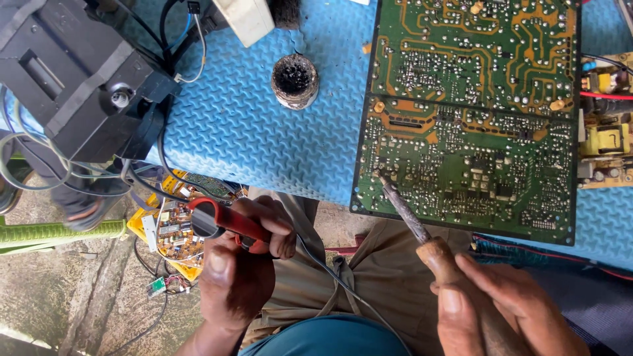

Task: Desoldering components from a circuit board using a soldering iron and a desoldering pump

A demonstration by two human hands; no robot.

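Touching the soldering iron tip to the green circuit board at center right, your right hand grips its wooden handle. Lower left, your left hand clutches a red desoldering pump, probably. Bring its nozzle beside the heated joint.

Circuit board on mat, small pot to its left.

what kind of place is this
Likely an informal electronics repair spot. A soldering iron in the right hand touches a large green circuit board on a blue mat, with more boards lying on the ground.
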